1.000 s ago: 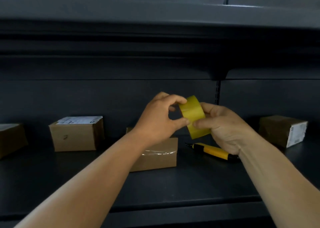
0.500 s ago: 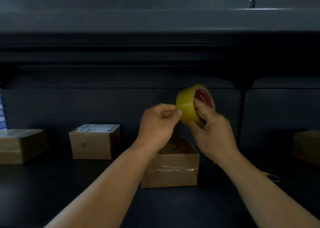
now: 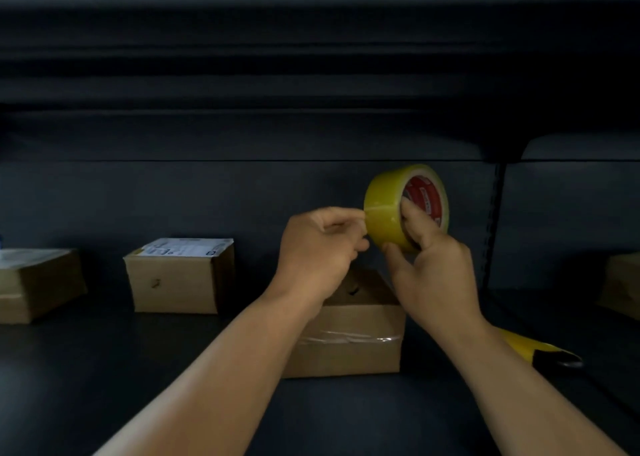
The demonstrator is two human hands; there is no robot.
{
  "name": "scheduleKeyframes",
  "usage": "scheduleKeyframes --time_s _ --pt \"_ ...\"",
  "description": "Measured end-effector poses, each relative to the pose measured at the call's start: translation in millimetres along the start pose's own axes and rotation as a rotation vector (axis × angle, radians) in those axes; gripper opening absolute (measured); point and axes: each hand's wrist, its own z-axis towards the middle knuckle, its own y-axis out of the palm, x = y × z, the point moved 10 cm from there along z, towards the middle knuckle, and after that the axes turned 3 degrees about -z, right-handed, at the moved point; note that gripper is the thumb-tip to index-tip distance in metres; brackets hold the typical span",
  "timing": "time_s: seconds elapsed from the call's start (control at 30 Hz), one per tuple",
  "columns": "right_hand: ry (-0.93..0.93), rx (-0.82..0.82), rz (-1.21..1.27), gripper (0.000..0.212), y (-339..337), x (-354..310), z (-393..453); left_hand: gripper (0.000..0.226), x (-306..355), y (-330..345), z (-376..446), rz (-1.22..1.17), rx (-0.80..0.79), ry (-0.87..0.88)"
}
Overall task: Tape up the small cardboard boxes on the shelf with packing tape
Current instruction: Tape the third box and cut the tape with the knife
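Two bare forearms reach up and forward from the bottom of the view, converging toward the centre. The left hand (image 3: 320, 248) is curled, back of the hand facing the camera, its thumb and forefinger drawn together in a pinching grip at the edge of a tape roll (image 3: 384, 210). The right hand (image 3: 433, 265) is raised slightly higher, wrist bent, holding that roll: fingers hooked into its core, thumb pressed against its outer band.

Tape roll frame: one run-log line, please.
stage: finding tape end | right hand: holds tape roll | left hand: picks at roll edge | box: below hands, on shelf
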Motion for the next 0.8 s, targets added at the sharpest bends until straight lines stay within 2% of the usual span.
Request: scheduleKeyframes --time_s 0.17,0.3,0.43,0.6,0.8 --pt "0.041 -0.02 0.021 0.061 1.7 10.0 -0.8 0.007 -5.1 5.0 4.9 0.012 0.003 -0.015" --pt "0.058 -0.034 0.054 0.061 3.7 13.2 -1.9 0.014 -8.0 7.5 12.7 0.056 0.024 -0.055" --pt "0.07 -0.042 0.063 0.06 3.5 16.5 -1.9 0.007 -9.8 11.3 16.0 0.11 0.003 -0.068" --pt "0.065 -0.086 0.035 0.061 7.3 14.6 -0.1 0.019 3.6 13.1 16.0 0.264 -0.009 0.111" --pt "0.073 -0.117 -0.012 0.059 8.7 14.8 0.9 0.022 19.1 17.4 7.4 0.292 -0.004 0.338"
